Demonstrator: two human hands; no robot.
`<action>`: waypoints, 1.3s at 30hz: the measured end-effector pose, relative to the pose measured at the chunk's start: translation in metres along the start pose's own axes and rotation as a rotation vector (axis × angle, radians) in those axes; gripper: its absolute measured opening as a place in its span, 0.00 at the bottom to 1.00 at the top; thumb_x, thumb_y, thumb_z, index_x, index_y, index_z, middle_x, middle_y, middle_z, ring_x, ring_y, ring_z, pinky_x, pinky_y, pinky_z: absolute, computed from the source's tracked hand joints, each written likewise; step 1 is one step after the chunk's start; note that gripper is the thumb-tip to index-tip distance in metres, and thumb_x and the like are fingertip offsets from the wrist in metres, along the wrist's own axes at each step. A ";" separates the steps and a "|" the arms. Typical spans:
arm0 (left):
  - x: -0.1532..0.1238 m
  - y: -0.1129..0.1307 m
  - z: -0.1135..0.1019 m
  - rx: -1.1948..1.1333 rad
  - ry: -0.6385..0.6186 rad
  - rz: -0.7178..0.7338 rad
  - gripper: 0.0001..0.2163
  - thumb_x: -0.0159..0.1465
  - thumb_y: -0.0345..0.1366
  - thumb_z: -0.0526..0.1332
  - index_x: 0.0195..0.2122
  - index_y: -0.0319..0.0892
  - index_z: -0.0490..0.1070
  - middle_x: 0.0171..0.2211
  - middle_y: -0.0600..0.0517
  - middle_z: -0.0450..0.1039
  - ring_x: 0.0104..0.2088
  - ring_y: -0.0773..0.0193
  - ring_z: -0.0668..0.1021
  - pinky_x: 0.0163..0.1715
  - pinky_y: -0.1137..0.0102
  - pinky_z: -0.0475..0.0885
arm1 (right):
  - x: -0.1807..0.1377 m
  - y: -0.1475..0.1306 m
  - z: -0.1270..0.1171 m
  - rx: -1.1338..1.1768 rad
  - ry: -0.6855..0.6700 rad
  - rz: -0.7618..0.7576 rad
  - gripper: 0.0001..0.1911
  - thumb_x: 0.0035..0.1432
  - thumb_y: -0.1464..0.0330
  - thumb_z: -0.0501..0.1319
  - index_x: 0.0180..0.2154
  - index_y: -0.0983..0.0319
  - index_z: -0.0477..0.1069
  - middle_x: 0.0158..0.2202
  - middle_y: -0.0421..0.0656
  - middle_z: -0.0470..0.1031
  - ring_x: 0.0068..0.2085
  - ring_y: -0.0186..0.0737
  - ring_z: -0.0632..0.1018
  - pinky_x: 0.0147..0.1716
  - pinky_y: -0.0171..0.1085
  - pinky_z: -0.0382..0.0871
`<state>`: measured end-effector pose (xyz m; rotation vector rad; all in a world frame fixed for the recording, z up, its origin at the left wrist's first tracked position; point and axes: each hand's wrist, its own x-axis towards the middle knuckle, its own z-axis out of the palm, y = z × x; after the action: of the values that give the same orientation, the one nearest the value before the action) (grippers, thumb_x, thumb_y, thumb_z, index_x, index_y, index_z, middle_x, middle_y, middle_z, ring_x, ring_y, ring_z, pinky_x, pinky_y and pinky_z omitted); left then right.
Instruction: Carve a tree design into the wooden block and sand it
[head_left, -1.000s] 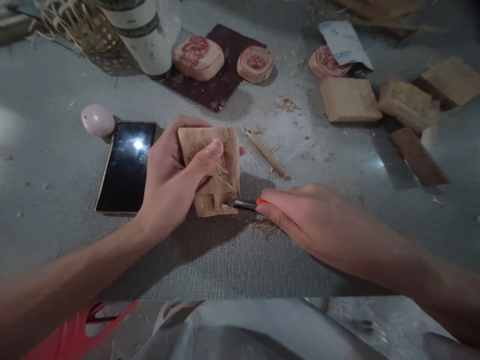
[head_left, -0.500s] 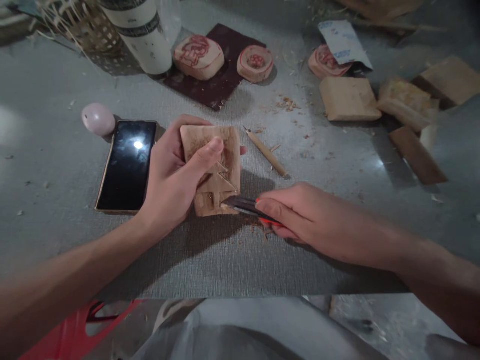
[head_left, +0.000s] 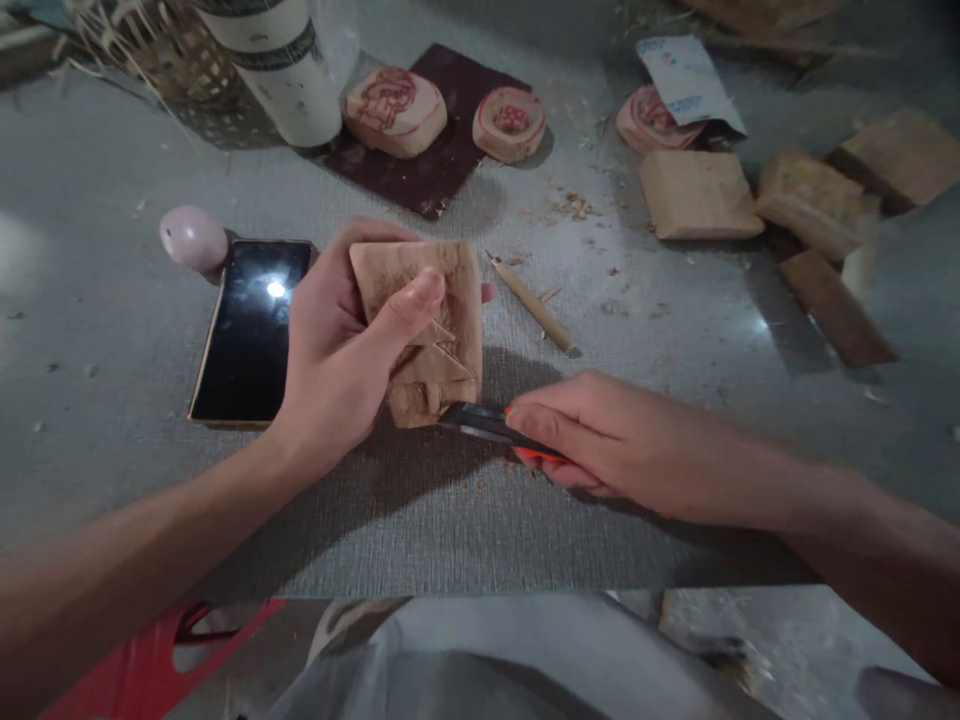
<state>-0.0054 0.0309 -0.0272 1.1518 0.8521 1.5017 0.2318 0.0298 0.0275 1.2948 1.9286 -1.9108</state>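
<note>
My left hand (head_left: 337, 350) is wrapped round a small wooden block (head_left: 459, 290), its thumb lying across the front face. A tree shape is carved into that face in relief, partly covered by the thumb. My right hand (head_left: 592, 440) grips a utility knife (head_left: 480, 422) with a dark blade end and red-orange parts on its handle. The blade tip touches the lower edge of the block, beside the tree's trunk. Beyond the knife, a thin wooden-handled carving tool (head_left: 534, 305) lies on the table.
A phone (head_left: 251, 330) and a pinkish egg-shaped object (head_left: 193, 238) lie left. Behind are a white cup (head_left: 289, 95), a dark red sheet (head_left: 431, 185) and round carved pieces (head_left: 510, 122) with red markings. Wooden blocks (head_left: 699, 195) are at the right, a red stool (head_left: 135, 665) below.
The block has tilted slightly, its top coming toward me and left. The knife tip has shifted a little down and left along the block's lower edge.
</note>
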 end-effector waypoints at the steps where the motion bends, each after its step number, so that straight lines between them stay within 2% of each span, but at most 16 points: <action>1: 0.001 0.001 0.000 -0.001 0.002 0.003 0.07 0.74 0.33 0.71 0.48 0.43 0.74 0.40 0.51 0.85 0.44 0.48 0.93 0.35 0.62 0.90 | -0.001 0.001 -0.001 -0.007 0.016 -0.017 0.26 0.80 0.48 0.56 0.32 0.57 0.66 0.24 0.32 0.66 0.23 0.30 0.64 0.24 0.35 0.56; 5: 0.003 0.005 0.002 -0.040 0.043 -0.038 0.07 0.74 0.31 0.71 0.45 0.43 0.73 0.37 0.53 0.83 0.43 0.53 0.92 0.31 0.68 0.89 | -0.005 0.000 -0.001 -0.188 0.199 -0.079 0.28 0.81 0.48 0.53 0.31 0.57 0.67 0.25 0.35 0.68 0.25 0.32 0.67 0.27 0.37 0.57; 8: 0.005 0.006 0.002 -0.024 0.063 -0.051 0.07 0.74 0.32 0.71 0.45 0.43 0.73 0.37 0.53 0.84 0.43 0.53 0.92 0.31 0.67 0.89 | -0.006 -0.005 0.004 -0.411 0.305 -0.076 0.28 0.82 0.50 0.48 0.32 0.57 0.69 0.28 0.39 0.72 0.29 0.36 0.70 0.30 0.40 0.56; 11: 0.004 0.006 0.001 0.031 0.068 -0.067 0.09 0.72 0.35 0.74 0.45 0.45 0.74 0.38 0.52 0.84 0.43 0.50 0.92 0.34 0.65 0.89 | -0.003 -0.007 0.010 -0.561 0.333 -0.047 0.26 0.81 0.52 0.47 0.34 0.57 0.70 0.30 0.42 0.72 0.30 0.39 0.68 0.31 0.42 0.53; 14: 0.001 0.005 -0.001 0.084 0.056 -0.068 0.09 0.72 0.38 0.74 0.46 0.46 0.75 0.39 0.53 0.85 0.43 0.51 0.92 0.36 0.65 0.90 | 0.001 -0.007 0.012 -0.603 0.318 -0.043 0.25 0.81 0.52 0.47 0.34 0.57 0.69 0.28 0.41 0.70 0.28 0.38 0.65 0.30 0.42 0.50; 21: 0.000 0.004 -0.002 0.078 0.024 -0.089 0.10 0.72 0.38 0.75 0.47 0.46 0.75 0.38 0.51 0.86 0.43 0.48 0.92 0.33 0.65 0.88 | 0.003 -0.004 0.005 -0.329 0.192 -0.144 0.28 0.83 0.53 0.50 0.29 0.58 0.66 0.23 0.36 0.70 0.24 0.33 0.67 0.28 0.40 0.53; 26: 0.003 0.001 0.002 -0.080 0.030 -0.147 0.10 0.72 0.34 0.73 0.46 0.44 0.72 0.37 0.53 0.84 0.41 0.53 0.92 0.30 0.68 0.88 | 0.004 0.002 0.000 -0.110 0.099 -0.067 0.26 0.80 0.49 0.56 0.32 0.58 0.68 0.23 0.33 0.68 0.23 0.31 0.67 0.24 0.35 0.56; 32: 0.004 0.005 0.003 -0.073 0.055 -0.205 0.09 0.72 0.35 0.73 0.44 0.44 0.72 0.36 0.52 0.85 0.41 0.53 0.92 0.30 0.68 0.87 | 0.004 0.008 -0.003 0.140 -0.084 0.066 0.24 0.77 0.45 0.57 0.36 0.57 0.68 0.25 0.32 0.62 0.21 0.30 0.62 0.17 0.32 0.54; 36: 0.005 0.008 0.003 -0.074 0.102 -0.172 0.07 0.72 0.33 0.71 0.43 0.45 0.73 0.37 0.52 0.86 0.41 0.56 0.91 0.32 0.69 0.87 | 0.004 0.006 -0.003 0.186 -0.137 0.088 0.25 0.76 0.44 0.59 0.35 0.56 0.65 0.25 0.32 0.61 0.21 0.31 0.60 0.15 0.31 0.53; 39: 0.006 0.010 0.003 -0.043 0.134 -0.158 0.06 0.72 0.31 0.70 0.43 0.45 0.73 0.37 0.52 0.86 0.40 0.55 0.91 0.32 0.67 0.88 | 0.003 0.006 -0.006 0.109 -0.083 0.025 0.25 0.77 0.47 0.58 0.34 0.57 0.68 0.24 0.32 0.63 0.22 0.30 0.62 0.18 0.30 0.55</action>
<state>-0.0056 0.0345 -0.0159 0.9380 0.9739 1.4717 0.2363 0.0352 0.0216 1.2395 1.7834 -2.0490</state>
